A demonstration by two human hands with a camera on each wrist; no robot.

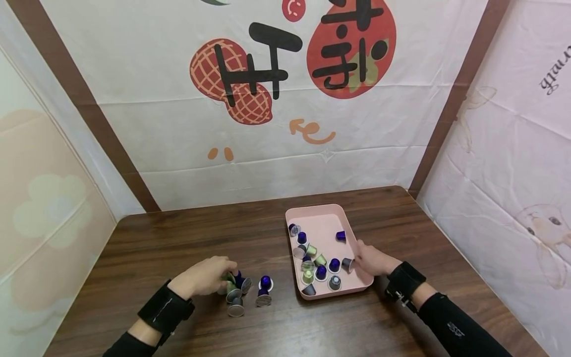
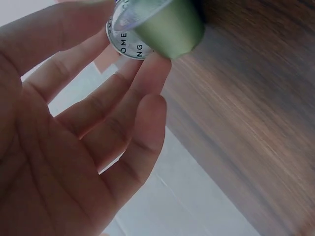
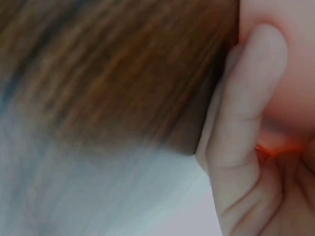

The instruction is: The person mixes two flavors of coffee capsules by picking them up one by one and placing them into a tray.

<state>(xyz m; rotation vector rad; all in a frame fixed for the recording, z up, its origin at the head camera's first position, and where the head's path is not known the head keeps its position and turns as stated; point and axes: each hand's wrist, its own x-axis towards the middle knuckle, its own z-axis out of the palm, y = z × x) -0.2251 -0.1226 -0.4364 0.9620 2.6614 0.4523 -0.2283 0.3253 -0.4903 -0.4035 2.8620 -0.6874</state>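
While the left hand (image 1: 206, 276) sits low left of centre in the head view, its fingertips pinch a green capsule (image 2: 165, 25); the left wrist view shows that capsule at the top of the frame, foil lid toward the fingers (image 2: 147, 73), the other fingers loosely spread. It hangs right over a small cluster of capsules (image 1: 244, 290) standing on the wooden table (image 1: 178, 238), blue, grey and green mixed, some on their lids, so probably just lifted from or being set among them.

The right hand (image 1: 371, 259) rests against the right rim of the pink tray (image 1: 327, 215), lower centre-right, seemingly steadying it. The right wrist view shows a finger curled on the pink wall; whether it truly grips or only presses I cannot tell. A grey capsule (image 1: 348, 264) lies just beside its fingertips inside the tray.

The tray holds about a dozen capsules crowded into its near half; the far half is mostly bare, only one blue capsule (image 1: 341, 236) there. Between cluster and tray runs a short bare strip of table. The tray's near corner lies well short of the table's front edge; cloth walls close in at left, back and right.
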